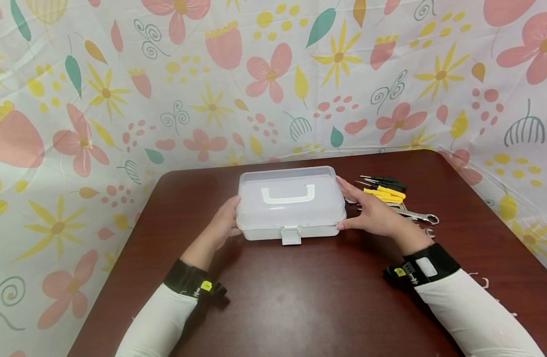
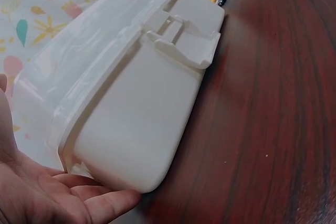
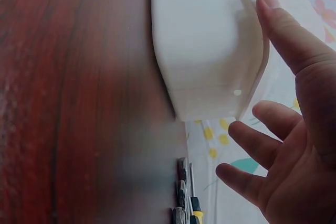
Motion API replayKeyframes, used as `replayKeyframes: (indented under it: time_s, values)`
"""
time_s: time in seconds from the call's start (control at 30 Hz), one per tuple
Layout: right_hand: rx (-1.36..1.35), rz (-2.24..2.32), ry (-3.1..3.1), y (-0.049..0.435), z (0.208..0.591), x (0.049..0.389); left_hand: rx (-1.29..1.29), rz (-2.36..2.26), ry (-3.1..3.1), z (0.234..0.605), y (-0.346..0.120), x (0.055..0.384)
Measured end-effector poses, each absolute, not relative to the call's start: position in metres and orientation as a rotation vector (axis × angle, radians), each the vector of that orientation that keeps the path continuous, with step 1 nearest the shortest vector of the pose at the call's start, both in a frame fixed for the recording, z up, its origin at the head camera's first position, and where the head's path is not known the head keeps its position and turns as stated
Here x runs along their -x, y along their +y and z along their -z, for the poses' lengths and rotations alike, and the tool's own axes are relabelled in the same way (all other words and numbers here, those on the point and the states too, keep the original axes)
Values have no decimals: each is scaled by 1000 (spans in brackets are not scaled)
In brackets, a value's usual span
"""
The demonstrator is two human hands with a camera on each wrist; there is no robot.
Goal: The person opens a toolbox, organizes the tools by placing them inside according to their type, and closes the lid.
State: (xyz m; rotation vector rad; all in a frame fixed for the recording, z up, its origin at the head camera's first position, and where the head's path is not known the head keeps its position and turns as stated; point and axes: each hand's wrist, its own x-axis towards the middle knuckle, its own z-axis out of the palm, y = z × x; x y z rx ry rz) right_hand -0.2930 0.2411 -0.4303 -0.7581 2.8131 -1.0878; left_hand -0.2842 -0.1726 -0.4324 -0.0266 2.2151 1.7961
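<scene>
A white plastic toolbox with a clear, cloudy lid sits on the table, its white handle lying on top. The front latch hangs down and juts outward, loose from the lid in the left wrist view. My left hand rests against the box's left end, with straight fingers along the lower corner. At the other end is my right hand, fingers spread and extended. Its thumb touches the lid's rim near the front corner. The inside of the box is hidden.
Right of the box lie black-handled screwdrivers, yellow-handled tools and a combination wrench, partly behind my right hand. The dark red wooden table meets a flower-patterned cloth at the back.
</scene>
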Motion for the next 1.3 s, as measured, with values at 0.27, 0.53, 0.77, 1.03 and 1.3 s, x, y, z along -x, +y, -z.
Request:
replayKeyframes:
  time_s: [0.27,0.53,0.77,1.03,1.3]
  values:
    - [755,1090,2802,241,428,292,54,-1806,2206,431,-174,285]
    - [747,1090,2795,242,428,292,71,-1828,2171,431,-174,284]
    - [754,1091,2800,241,428,292,82,-1816,2176,431,-174,284]
    - [763,1083,2823,241,428,291,99,-1818,2156,430,-174,284]
    - [762,1112,2822,240,427,292,99,-1831,2136,430,-174,284]
